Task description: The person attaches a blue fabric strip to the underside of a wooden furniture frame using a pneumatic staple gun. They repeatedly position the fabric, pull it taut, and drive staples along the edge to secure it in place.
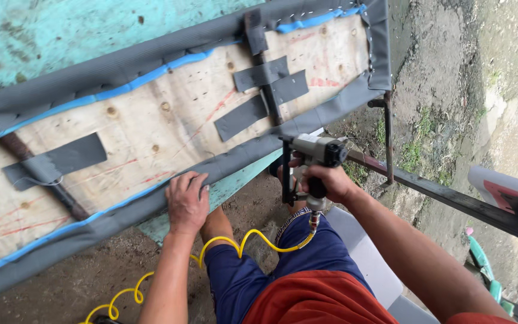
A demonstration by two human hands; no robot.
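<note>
A long plywood panel (pixel 151 120) lies tilted before me, wrapped along its edges in grey fabric (pixel 235 159) with blue piping. My left hand (pixel 187 201) presses flat on the fabric at the panel's near edge. My right hand (pixel 325 180) grips a grey pneumatic staple gun (pixel 313 153) just right of it, its nose close to the fabric edge. A coiled yellow air hose (pixel 241 243) runs from the gun's handle down past my knees.
Grey fabric patches (pixel 262 90) are fixed over dark metal bars on the panel. A turquoise board (pixel 61 30) lies beyond the panel. A rusty metal frame (pixel 427 186) stands at right. A white plastic seat (pixel 361 252) is under me, on a dirt floor.
</note>
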